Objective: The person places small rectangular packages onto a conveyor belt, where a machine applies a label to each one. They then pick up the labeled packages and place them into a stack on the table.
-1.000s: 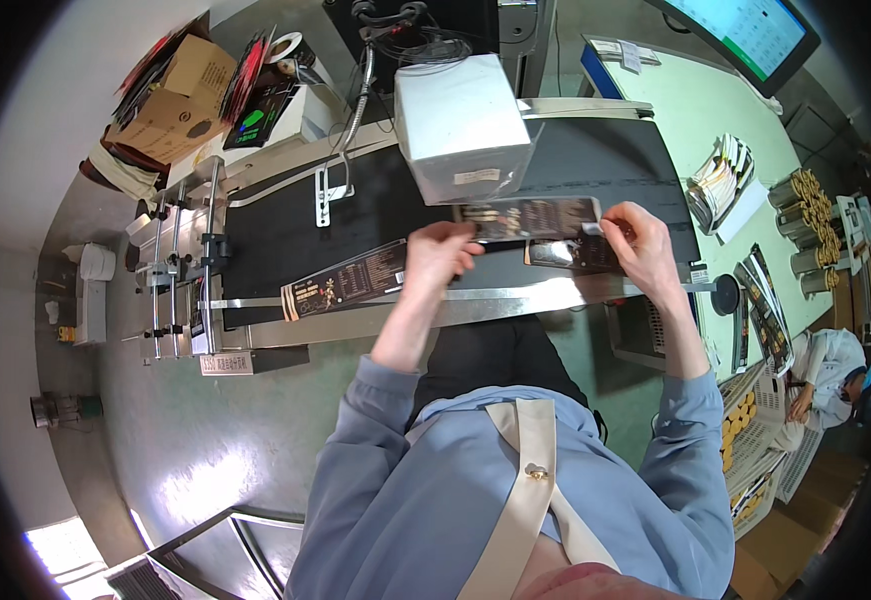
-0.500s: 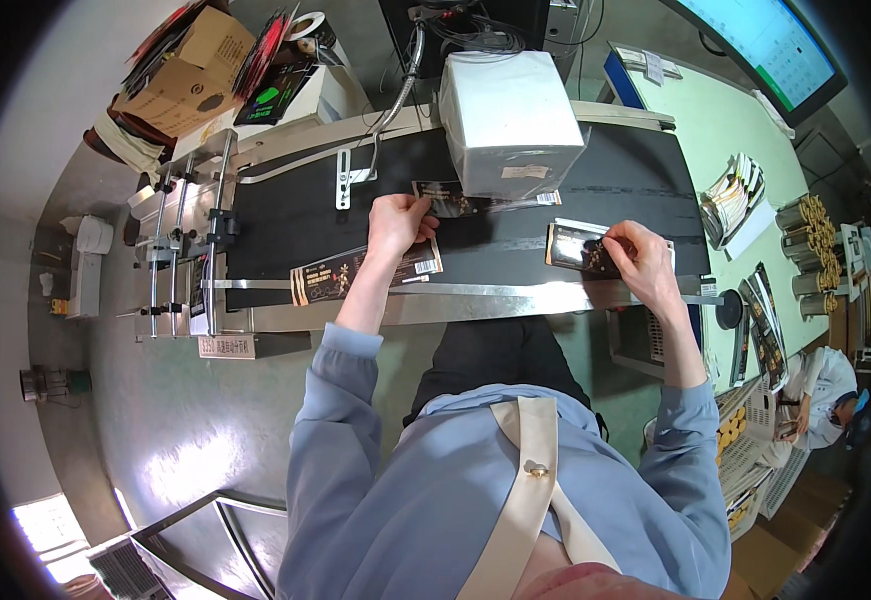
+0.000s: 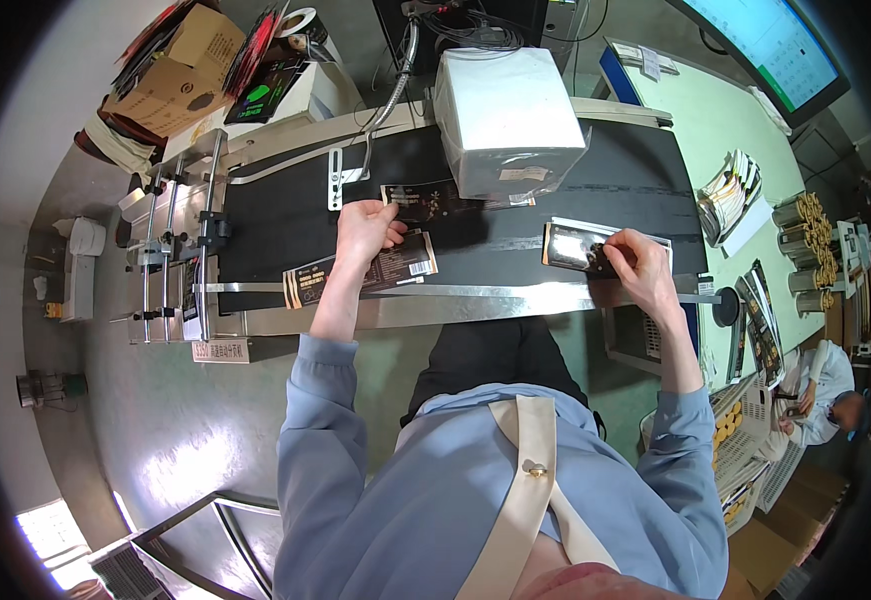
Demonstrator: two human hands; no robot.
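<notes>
My left hand [image 3: 363,236] pinches the left end of a flat, black printed packaging pouch [image 3: 427,203], which lies on the dark belt and runs toward the white box. Under and beside my left wrist lie overlapping black pouches [image 3: 400,262] with gold trim, reaching over the belt's near metal rail. Farther right, my right hand [image 3: 643,268] has thumb and fingers closed at the right part of a small stack of similar glossy black pouches [image 3: 573,248]. White edges show behind that stack.
A white box [image 3: 505,110] stands at the belt's far side. Metal rods and clamps [image 3: 167,245] cross the belt's left end. On the right, a pale green table [image 3: 675,110] bears pouch bundles and a monitor [image 3: 760,50]. Another person [image 3: 817,395] sits at far right.
My left hand has moved left, drawing the far pouch along the belt with it. My right hand stays at the stack, almost unmoved.
</notes>
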